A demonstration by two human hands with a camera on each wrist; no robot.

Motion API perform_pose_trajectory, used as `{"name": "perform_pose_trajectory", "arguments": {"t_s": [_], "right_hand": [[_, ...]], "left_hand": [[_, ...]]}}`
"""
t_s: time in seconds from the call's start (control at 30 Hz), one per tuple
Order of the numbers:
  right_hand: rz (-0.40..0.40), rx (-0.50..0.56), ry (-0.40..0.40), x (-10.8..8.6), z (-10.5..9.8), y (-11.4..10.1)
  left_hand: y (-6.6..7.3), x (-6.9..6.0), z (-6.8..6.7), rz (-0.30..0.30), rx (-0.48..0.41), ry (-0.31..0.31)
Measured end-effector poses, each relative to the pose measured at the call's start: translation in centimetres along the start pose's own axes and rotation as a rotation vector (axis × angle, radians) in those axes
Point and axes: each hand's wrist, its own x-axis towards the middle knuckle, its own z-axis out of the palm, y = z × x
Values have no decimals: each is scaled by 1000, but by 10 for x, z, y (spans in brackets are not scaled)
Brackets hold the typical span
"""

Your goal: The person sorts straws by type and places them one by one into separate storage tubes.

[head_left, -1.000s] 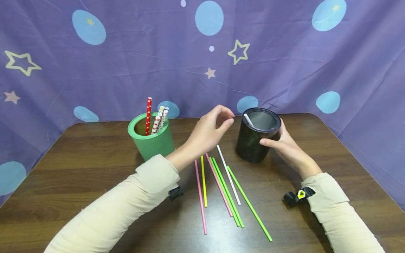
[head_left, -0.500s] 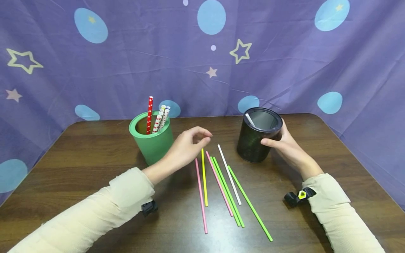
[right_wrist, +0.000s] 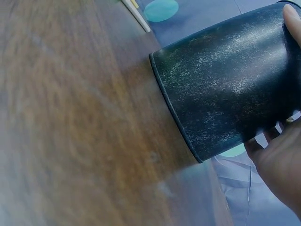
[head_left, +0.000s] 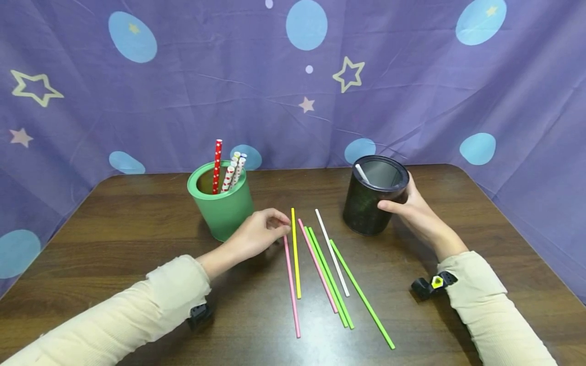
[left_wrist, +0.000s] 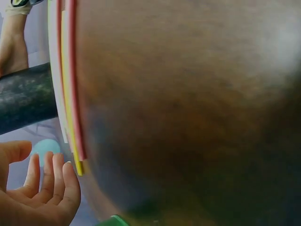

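My left hand (head_left: 259, 232) hovers at the far end of the leftmost pink straw (head_left: 291, 290), beside a yellow straw (head_left: 295, 259). In the left wrist view its fingers are loosely bent, thumb apart, with nothing between them. My right hand (head_left: 421, 218) grips the right side of a black round canister (head_left: 366, 213), thumb at the front; its other fingers are mostly hidden in the head view. One white straw (head_left: 361, 174) leans inside the canister. Between the containers lie another pink straw (head_left: 318, 265), a white straw (head_left: 331, 252) and several green straws (head_left: 362, 295).
A green canister (head_left: 225, 217) stands upright left of the straws, close behind my left hand. It holds a red dotted straw (head_left: 217, 168) and several white patterned straws (head_left: 233, 175). A purple curtain (head_left: 206, 76) hangs behind the brown wooden table (head_left: 137, 223).
My left hand has come away from the black canister, moving left and down to the leftmost pink straw. The right hand and the canister stay where they were.
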Motion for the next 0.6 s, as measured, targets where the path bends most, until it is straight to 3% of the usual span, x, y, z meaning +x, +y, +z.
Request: {"name": "perform_pose_trajectory", "arguments": {"t_s": [0.13, 0.3, 0.6], "right_hand": [[6, -5, 5, 0, 0, 0], [2, -6, 0, 0, 1, 0], [14, -4, 13, -1, 0, 0]], "left_hand": [[-7, -1, 3, -30, 20, -31], [-13, 0, 5, -46, 76, -26], [-12, 9, 6, -85, 200, -24]]}}
